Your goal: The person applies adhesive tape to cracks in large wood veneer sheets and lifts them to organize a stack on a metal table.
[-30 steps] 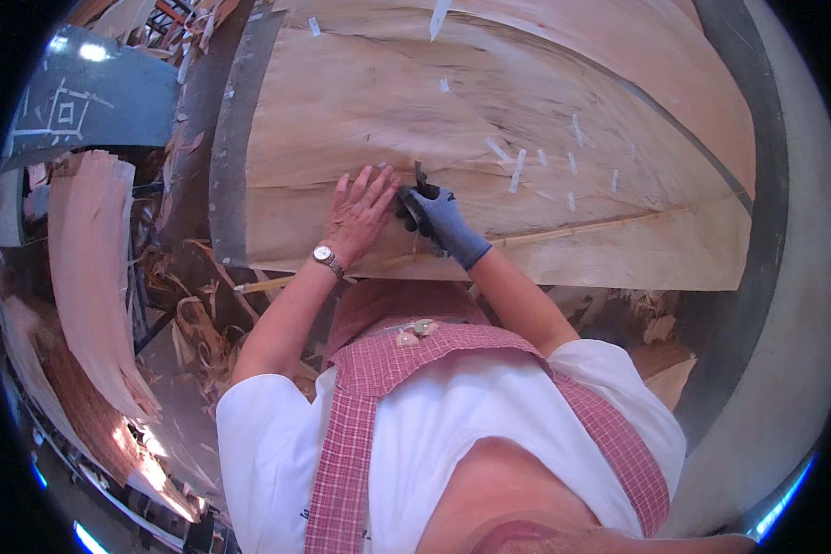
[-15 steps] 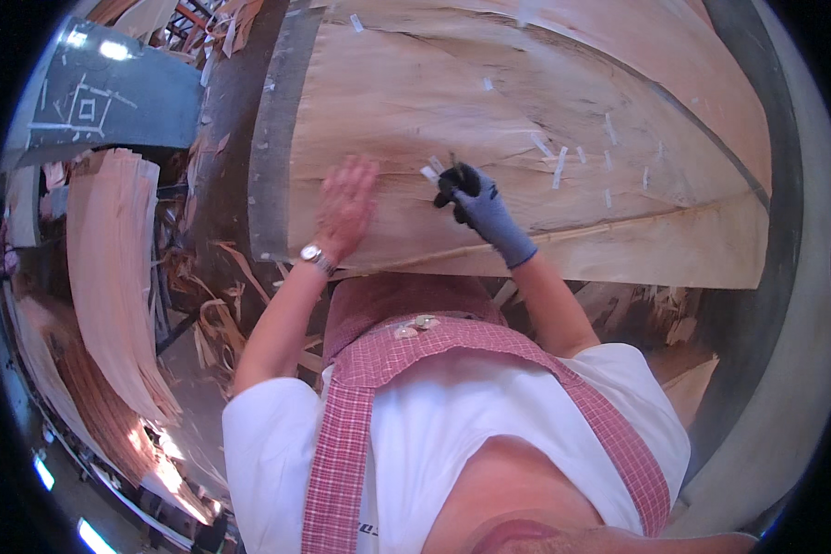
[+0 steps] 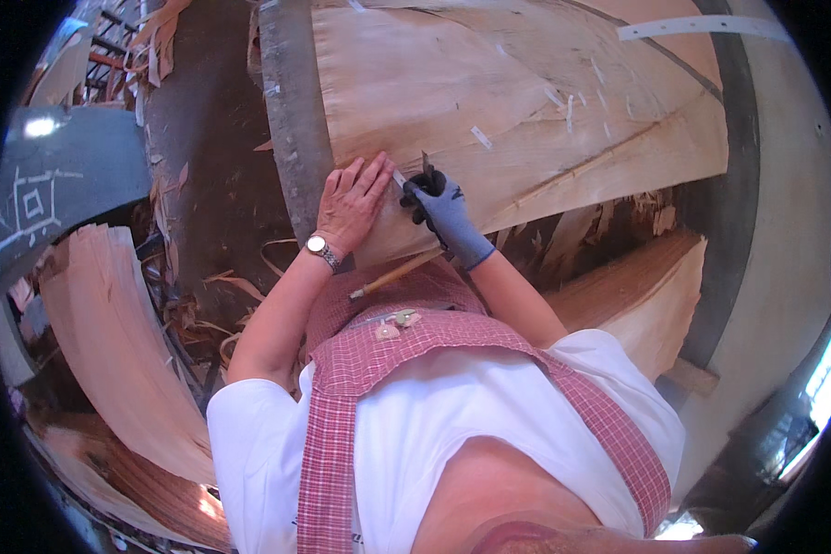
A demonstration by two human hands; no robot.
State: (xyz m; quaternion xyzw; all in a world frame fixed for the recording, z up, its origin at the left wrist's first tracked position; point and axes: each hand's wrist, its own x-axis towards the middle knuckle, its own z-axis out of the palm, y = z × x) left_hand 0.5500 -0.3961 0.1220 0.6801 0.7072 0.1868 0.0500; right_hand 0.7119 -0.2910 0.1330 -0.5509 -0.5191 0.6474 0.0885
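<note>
Left hand (image 3: 353,197) palm down; right hand (image 3: 441,208) half-curled just beside it; forearms (image 3: 279,309) aslant inward

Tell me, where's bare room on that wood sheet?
The wood sheet looks bare between the left hand, grey strip and white tape pieces. It's crowded around the gloved right hand and among the tape pieces further right.

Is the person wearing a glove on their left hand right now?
No, the left hand is bare with a wristwatch at its wrist, while the right hand wears the blue-and-black glove.
</note>
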